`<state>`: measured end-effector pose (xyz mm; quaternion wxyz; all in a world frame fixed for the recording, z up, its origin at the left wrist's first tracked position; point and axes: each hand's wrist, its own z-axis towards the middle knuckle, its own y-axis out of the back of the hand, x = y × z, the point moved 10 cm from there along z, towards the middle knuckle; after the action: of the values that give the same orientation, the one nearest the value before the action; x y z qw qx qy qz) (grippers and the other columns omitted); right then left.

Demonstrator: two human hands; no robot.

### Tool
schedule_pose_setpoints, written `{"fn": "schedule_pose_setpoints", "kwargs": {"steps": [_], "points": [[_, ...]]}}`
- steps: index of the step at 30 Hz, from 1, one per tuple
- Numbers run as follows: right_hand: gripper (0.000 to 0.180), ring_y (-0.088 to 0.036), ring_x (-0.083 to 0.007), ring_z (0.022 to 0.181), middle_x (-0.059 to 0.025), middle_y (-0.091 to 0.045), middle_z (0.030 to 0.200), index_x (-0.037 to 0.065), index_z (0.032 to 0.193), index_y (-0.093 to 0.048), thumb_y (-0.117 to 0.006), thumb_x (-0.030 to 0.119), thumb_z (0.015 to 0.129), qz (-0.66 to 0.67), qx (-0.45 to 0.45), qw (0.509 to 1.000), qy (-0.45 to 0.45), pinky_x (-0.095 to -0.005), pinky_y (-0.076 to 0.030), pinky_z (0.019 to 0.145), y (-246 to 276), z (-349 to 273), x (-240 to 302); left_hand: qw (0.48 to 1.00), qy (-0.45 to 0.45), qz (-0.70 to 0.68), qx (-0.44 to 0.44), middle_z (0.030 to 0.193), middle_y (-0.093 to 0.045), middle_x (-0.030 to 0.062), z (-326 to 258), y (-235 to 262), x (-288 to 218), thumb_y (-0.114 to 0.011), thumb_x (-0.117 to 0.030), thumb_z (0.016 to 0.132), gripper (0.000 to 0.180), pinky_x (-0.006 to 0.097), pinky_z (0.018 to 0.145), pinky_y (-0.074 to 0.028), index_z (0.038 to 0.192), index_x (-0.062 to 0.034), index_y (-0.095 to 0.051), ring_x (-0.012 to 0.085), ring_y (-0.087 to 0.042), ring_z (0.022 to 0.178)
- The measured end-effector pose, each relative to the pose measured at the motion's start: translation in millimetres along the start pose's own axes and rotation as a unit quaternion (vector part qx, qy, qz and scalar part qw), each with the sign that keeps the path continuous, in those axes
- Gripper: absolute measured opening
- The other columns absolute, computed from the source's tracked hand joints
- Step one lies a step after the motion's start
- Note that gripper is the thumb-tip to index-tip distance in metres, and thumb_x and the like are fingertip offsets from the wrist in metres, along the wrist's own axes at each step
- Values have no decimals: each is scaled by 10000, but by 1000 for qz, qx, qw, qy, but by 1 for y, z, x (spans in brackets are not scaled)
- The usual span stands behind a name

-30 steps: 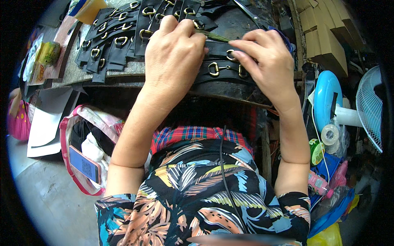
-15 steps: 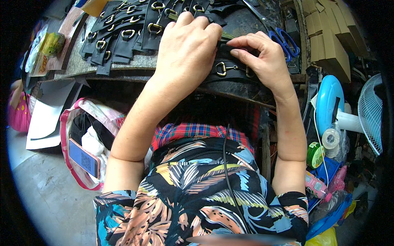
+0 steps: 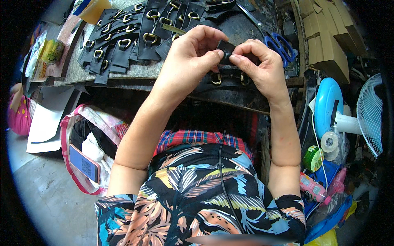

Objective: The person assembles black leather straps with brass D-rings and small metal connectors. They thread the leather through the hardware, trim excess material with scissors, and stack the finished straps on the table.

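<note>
I report 1 small black piece [image 3: 226, 47] pinched between the fingers of my left hand [image 3: 186, 55] and my right hand [image 3: 263, 65], above the table [image 3: 234, 25]. Nearer my body lies 1 black strap [image 3: 230, 78] with metal fittings. Overlapping buckled straps [image 3: 144, 48] lie leftward; blue-handled scissors [image 3: 280, 50] rest just beside my right hand.

Busy surface [image 3: 234, 25] here, dark and scuffed! Black straps [image 3: 143, 52] with gold-coloured metal rings [image 3: 153, 18] crowd its left side, overlapping, while blue-handled scissors [image 3: 261, 27] lie on the right.
</note>
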<state>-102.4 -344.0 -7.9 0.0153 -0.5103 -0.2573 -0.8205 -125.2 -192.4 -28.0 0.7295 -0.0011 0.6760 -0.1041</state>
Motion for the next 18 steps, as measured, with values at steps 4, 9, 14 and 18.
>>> {"fn": "schedule_pose_setpoints", "kwargs": {"steps": [4,9,14,18], "points": [[164,-636,-149,822,-46,-693,864,40,931,-755,-829,176,877,2,-8,999,-34,-289,-514,751,-1,-2,-5,1000,-9,14,-9,1071,-699,47,-1,-1,1,-718,-23,956,280,236,753,-572,1226,5,-654,95,-664,927],[202,-656,-180,853,-60,-710,928,50,979,-756,-834,196,862,-14,-24,999,-39,-310,-526,791,2,-1,-6,1000,-22,-3,-15,1068,-701,40,-2,-2,-1,-751,-27,933,297,230,746,-565,1216,-11,-662,84,-661,917],[263,-643,-238,870,-66,-728,921,70,1004,-764,-842,245,824,-106,-35,987,115,-373,-503,870,5,4,22,997,-45,55,-13,1049,-712,32,-6,-1,-9,-751,-12,928,256,219,747,-551,1175,-11,-681,69,-666,905],[218,-630,-226,805,-61,-680,818,51,963,-739,-816,213,838,-98,6,994,40,-379,-468,843,-1,6,7,986,-76,141,-47,1022,-725,18,-12,-1,-18,-732,43,922,257,220,768,-544,1171,-3,-686,60,-667,901]]}}
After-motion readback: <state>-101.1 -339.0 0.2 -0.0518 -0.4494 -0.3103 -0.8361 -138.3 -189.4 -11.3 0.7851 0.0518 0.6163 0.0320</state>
